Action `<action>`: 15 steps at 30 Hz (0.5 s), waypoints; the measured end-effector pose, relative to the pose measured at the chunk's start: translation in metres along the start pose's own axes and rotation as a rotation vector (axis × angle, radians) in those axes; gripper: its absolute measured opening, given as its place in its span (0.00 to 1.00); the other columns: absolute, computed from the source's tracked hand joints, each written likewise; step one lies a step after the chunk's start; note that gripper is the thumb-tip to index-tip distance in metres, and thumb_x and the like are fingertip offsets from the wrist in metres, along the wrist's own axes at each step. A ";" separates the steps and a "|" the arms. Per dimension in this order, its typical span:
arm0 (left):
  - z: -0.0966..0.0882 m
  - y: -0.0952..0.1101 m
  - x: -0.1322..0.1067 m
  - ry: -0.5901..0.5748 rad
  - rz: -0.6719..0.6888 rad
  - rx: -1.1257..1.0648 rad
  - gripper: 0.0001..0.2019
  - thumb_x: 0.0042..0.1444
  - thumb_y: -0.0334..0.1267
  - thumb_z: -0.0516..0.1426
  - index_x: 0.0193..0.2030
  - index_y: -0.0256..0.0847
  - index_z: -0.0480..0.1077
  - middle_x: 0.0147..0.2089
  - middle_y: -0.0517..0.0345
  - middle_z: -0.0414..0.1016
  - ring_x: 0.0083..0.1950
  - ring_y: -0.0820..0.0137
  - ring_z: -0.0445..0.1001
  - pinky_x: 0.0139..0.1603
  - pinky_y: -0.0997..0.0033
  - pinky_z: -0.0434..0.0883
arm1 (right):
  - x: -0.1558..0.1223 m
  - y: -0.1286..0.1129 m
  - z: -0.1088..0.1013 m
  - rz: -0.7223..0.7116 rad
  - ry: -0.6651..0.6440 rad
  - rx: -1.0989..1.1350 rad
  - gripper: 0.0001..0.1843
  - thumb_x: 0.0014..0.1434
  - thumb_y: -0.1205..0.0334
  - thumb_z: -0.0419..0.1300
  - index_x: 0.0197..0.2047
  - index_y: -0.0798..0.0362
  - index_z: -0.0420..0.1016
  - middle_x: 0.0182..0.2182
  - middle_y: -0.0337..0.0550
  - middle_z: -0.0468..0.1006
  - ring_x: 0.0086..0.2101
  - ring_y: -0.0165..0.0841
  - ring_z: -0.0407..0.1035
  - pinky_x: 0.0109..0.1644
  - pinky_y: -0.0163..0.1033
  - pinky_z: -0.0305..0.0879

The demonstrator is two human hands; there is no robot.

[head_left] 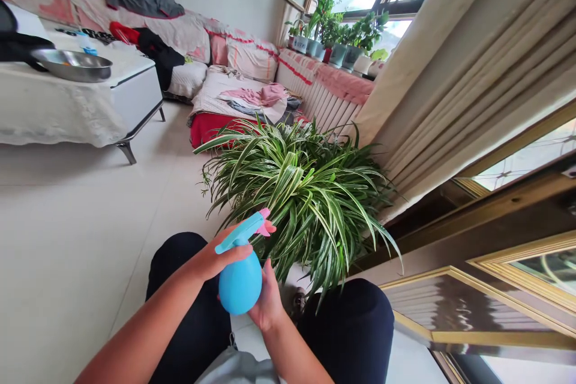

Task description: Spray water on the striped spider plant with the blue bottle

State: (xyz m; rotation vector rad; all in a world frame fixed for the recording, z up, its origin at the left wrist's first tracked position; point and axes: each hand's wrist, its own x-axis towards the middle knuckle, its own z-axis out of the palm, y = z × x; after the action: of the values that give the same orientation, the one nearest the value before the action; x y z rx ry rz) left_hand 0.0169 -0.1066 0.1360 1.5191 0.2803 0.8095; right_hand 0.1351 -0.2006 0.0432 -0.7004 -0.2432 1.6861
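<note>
A blue spray bottle [240,285] with a pink nozzle is held between both hands, its head tipped toward the plant. My left hand [218,256] wraps round the neck under the spray head, with fingertips showing by the pink trigger. From the right side, my right hand [269,300] cups the lower body of the bottle; its far fingers are hidden behind it. Just beyond the nozzle spreads a large spider plant [301,192] with long green and pale-striped leaves. Its pot is covered by the leaves.
At the left stands a low table [135,87] bearing a metal bowl [74,65]. A cloth-covered sofa [193,36] runs along the back wall. Several potted plants [337,51] line the window sill. On the right are a long curtain [432,90] and a gold-trimmed door [468,294].
</note>
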 end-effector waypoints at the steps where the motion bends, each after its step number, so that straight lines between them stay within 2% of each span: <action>1: -0.002 0.002 0.002 -0.026 -0.017 -0.008 0.29 0.55 0.49 0.58 0.63 0.46 0.63 0.57 0.49 0.74 0.62 0.52 0.67 0.65 0.49 0.59 | 0.003 0.001 0.003 -0.039 0.033 0.020 0.33 0.54 0.35 0.57 0.54 0.50 0.70 0.51 0.48 0.77 0.54 0.47 0.68 0.49 0.54 0.69; 3: -0.005 0.003 0.006 -0.024 -0.037 0.001 0.27 0.54 0.48 0.58 0.61 0.44 0.66 0.54 0.49 0.76 0.59 0.54 0.69 0.63 0.51 0.60 | 0.011 0.002 0.007 -0.066 0.084 0.045 0.29 0.57 0.39 0.56 0.52 0.50 0.71 0.52 0.48 0.77 0.53 0.46 0.69 0.50 0.53 0.69; 7: -0.017 -0.005 0.019 0.081 -0.124 0.019 0.24 0.52 0.45 0.58 0.57 0.42 0.70 0.44 0.53 0.78 0.49 0.59 0.72 0.57 0.56 0.64 | 0.027 0.006 0.008 -0.005 0.121 0.062 0.26 0.60 0.41 0.52 0.51 0.51 0.72 0.50 0.48 0.77 0.50 0.46 0.71 0.48 0.54 0.70; 11: -0.028 -0.010 0.032 0.117 -0.148 0.046 0.14 0.49 0.40 0.56 0.40 0.38 0.75 0.33 0.57 0.75 0.40 0.64 0.69 0.52 0.60 0.64 | 0.039 0.014 0.006 0.048 0.145 0.072 0.25 0.61 0.43 0.48 0.48 0.53 0.72 0.45 0.50 0.80 0.48 0.47 0.73 0.47 0.56 0.70; 13: -0.032 -0.010 0.034 0.136 -0.181 0.057 0.15 0.49 0.38 0.55 0.43 0.39 0.74 0.32 0.58 0.74 0.41 0.64 0.70 0.55 0.59 0.62 | 0.043 0.017 0.004 0.060 0.144 0.060 0.25 0.61 0.43 0.48 0.47 0.54 0.72 0.41 0.50 0.80 0.47 0.47 0.73 0.46 0.57 0.70; 15: -0.035 -0.011 0.034 0.149 -0.199 0.009 0.22 0.48 0.37 0.56 0.53 0.40 0.70 0.36 0.57 0.76 0.46 0.62 0.71 0.59 0.56 0.59 | 0.046 0.019 0.002 0.052 0.144 0.047 0.24 0.59 0.43 0.50 0.45 0.53 0.72 0.39 0.49 0.81 0.47 0.47 0.73 0.46 0.57 0.70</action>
State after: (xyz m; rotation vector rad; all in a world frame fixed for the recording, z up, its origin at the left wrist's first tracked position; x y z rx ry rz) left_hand 0.0223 -0.0575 0.1332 1.4153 0.5371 0.7640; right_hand 0.1144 -0.1611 0.0206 -0.7954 -0.0842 1.6770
